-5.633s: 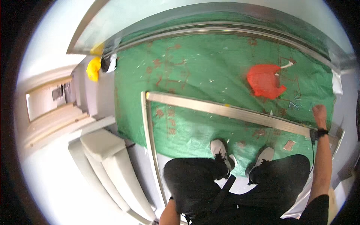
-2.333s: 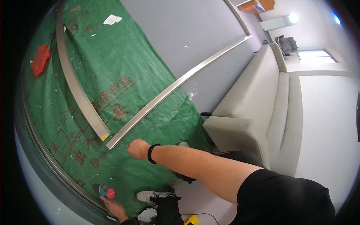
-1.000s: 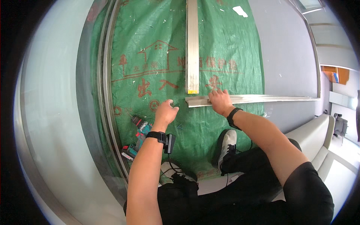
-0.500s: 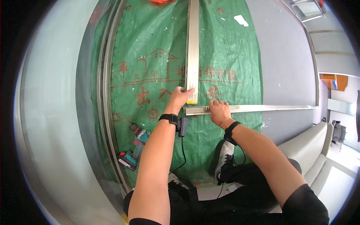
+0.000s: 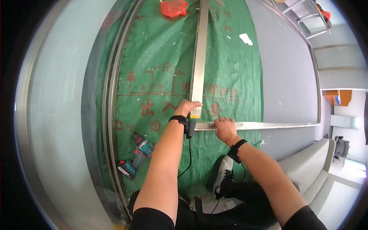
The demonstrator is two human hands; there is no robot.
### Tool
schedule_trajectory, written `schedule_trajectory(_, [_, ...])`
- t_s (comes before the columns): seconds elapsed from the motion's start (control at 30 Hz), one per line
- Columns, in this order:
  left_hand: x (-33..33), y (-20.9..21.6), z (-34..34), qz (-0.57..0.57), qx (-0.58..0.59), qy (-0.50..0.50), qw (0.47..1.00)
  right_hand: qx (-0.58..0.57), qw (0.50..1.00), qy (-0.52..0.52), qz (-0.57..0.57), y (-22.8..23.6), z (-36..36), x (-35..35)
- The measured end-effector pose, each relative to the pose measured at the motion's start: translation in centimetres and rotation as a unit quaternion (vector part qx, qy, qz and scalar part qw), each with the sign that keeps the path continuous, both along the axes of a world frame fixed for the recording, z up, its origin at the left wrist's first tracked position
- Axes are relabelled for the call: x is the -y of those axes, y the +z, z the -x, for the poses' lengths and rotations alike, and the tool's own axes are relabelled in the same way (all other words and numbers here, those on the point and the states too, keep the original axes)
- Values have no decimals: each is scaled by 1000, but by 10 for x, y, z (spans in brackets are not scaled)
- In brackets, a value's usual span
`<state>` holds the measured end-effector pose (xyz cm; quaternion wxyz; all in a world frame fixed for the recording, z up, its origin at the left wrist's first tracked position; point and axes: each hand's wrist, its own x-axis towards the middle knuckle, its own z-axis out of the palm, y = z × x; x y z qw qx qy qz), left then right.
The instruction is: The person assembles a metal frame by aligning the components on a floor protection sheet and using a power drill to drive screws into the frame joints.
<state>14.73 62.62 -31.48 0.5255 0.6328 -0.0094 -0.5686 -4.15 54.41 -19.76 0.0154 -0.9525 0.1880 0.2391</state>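
A long pale metal profile (image 5: 201, 57) runs away from me over the green ground sheet, with a yellow mark at its near end. My left hand (image 5: 189, 107) is closed on that near end, thumb over the top and the other fingers hidden along the left side. Just nearer to me, a second metal profile (image 5: 276, 125) lies crosswise, reaching off to the right. My right hand (image 5: 226, 128) is wrapped over it close to its left end, fingers curled down. A small black box on a cable (image 5: 190, 128), by my left wrist, covers the crosswise profile's left tip.
A teal and black cordless drill (image 5: 137, 155) lies left of my left forearm, beside a metal floor track (image 5: 109, 88). An orange-red plastic bag (image 5: 173, 8) and a white scrap (image 5: 245, 39) rest farther off. A pale sofa (image 5: 306, 165) stands at the right.
The whole view has shifted, so the profiles and hands sit lower in the picture and more of the orange-red bag shows. Both hands keep their hold on the profiles.
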Motion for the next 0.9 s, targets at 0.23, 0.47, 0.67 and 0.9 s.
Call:
schedule_trajectory(0.23, [-6, -19, -15, -128, 205, -55, 969, 131, 991, 36, -11, -2, 9, -11])
schedule_trajectory(0.47, [-5, 19, -15, -17, -45, -71, 996, 128, 992, 7, -16, -14, 26, -29])
schedule_trajectory(0.67, [4, 67, -25, 18, -88, -177, 980, 206, 976, -2, -74, -2, 27, -21])
schedule_trajectory(0.9, [39, 124, -17, 22, -67, -234, 970, 302, 931, -91, -186, 42, 20, 4])
